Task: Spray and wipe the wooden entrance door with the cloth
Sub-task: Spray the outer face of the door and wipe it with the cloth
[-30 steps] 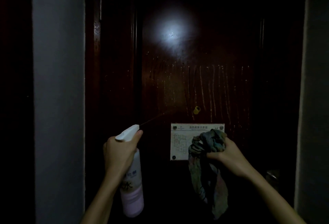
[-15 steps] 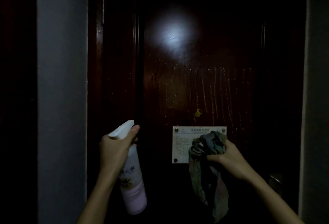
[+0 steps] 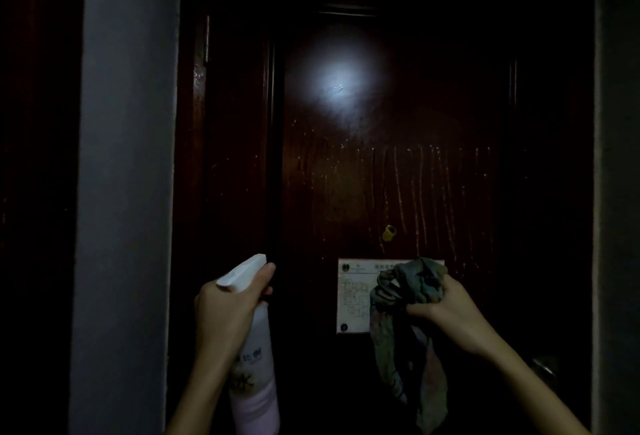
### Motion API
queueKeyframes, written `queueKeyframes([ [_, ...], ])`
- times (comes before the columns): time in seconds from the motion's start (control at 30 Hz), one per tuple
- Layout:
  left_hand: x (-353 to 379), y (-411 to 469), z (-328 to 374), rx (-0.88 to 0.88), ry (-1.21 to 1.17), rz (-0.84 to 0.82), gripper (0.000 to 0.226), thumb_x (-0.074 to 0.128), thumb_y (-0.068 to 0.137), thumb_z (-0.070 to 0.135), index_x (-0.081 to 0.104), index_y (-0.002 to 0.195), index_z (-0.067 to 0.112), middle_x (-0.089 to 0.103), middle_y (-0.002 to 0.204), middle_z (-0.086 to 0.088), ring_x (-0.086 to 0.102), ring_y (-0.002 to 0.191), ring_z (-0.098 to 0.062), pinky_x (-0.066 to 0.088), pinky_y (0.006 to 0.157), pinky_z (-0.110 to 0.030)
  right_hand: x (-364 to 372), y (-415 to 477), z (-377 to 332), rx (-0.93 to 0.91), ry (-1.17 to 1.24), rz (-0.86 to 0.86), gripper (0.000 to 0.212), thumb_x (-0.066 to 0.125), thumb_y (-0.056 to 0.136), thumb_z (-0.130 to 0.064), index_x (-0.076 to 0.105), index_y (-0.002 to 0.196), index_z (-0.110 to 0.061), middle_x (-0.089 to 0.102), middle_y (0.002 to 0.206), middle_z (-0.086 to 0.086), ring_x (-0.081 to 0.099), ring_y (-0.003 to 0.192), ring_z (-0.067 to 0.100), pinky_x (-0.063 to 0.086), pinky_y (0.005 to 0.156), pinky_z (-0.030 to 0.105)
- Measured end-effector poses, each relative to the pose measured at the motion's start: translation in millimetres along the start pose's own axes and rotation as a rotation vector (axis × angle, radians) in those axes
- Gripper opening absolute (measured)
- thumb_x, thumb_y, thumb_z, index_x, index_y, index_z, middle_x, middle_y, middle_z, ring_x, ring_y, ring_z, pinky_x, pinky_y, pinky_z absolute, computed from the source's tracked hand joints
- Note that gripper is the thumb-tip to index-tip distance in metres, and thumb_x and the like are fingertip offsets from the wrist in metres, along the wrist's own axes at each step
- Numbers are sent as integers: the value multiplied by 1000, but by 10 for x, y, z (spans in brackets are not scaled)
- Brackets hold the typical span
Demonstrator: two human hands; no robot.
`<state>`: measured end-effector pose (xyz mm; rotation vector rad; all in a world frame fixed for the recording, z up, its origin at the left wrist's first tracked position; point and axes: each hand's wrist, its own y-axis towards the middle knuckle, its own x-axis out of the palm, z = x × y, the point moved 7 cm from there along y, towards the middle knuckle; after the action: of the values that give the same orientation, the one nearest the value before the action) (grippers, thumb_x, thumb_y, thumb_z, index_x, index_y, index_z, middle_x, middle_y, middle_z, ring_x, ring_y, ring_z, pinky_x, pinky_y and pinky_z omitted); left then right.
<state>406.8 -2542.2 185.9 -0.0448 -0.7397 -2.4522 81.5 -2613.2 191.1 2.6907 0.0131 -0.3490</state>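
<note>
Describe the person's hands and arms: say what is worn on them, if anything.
Both are bare. The left hand and right hand show no gloves, and no sleeve covers either arm within the frame. No watch or bracelet shows at the wrists; the dim light could hide a ring.

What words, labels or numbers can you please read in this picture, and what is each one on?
Spray bottle: one large character, perhaps "水"; smaller print above it too blurred to read.
Notice on the door: header line and diagram labels too small to read.
No other text shows.
</note>
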Motion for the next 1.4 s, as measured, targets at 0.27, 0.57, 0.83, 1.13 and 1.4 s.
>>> queueKeyframes([
  [0.27,-40,40,24,4,67,20,19,80,78,44,72,66,32,74,64,-6,74,72,-25,56,76,-42,60,22,-112,-65,2,-33,45,74,75,11,60,108,-16,74,94,0,73,81,4,54,65,14],
  [0.57,-46,67,99,16,10,57,12,79,83,37,79,72,36,78,71,2,76,82,-20,59,88,-45,78,-6,-211,-112,7,-33,41,74,76,10,60,107,-14,66,94,-6,67,73,-9,48,59,6],
  [0.83,39,90,184,22,-15,12,7,79,85,33,75,82,38,78,73,1,76,83,-22,59,89,-49,37,31,-214,-105,4,-31,41,75,76,9,59,96,-22,72,84,-7,70,73,-2,51,58,10],
  [1.13,-77,128,206,69,-70,192,16,79,83,39,74,69,33,76,66,-2,75,76,-25,60,84,-50,21,10,-241,-123,-13,-18,44,74,75,12,58,95,-23,70,85,-8,69,71,-5,49,57,8],
  [1.4,7,119,302,56,-35,126,22,78,84,37,75,62,36,77,69,2,75,78,-20,59,86,-47,58,117,-191,-100,-57,-44,41,78,73,2,63,107,-14,76,93,0,73,89,11,56,72,22],
])
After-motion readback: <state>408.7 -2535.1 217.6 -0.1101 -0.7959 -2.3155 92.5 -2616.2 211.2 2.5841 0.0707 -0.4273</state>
